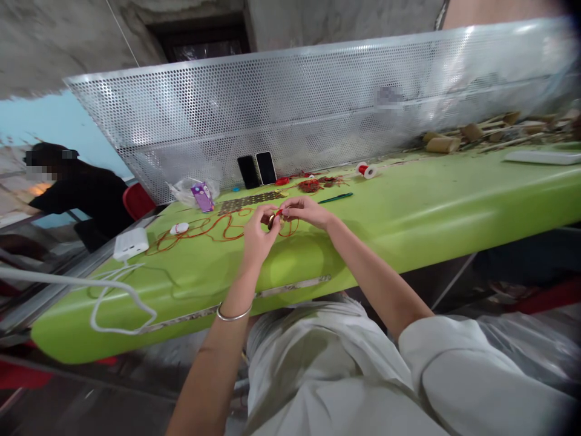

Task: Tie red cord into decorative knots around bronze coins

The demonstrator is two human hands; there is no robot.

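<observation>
Over the green table (pixel 408 209) my two hands meet close together. My left hand (pixel 260 233), with a silver bangle on the wrist, pinches a small round brass-coloured piece (pixel 272 219) that looks like a coin. Red cord (pixel 279 212) sits at this piece, and the fingers of my right hand (pixel 305 210) are closed on it. The fingers partly hide both. Loose orange-red cord (pixel 213 233) trails across the table to the left of my hands. Just beyond them lies a flat patterned strip of dark round pieces (pixel 249 201).
Two phones (pixel 248 172) lean against a perforated metal screen (pixel 272 115). Behind my right hand are a green pen (pixel 336 197), red cord bundles (pixel 311 185) and a spool (pixel 365 171). A white power box (pixel 131 244) with cables stands left, near a purple packet (pixel 202 197). Another person (pixel 82 194) sits far left.
</observation>
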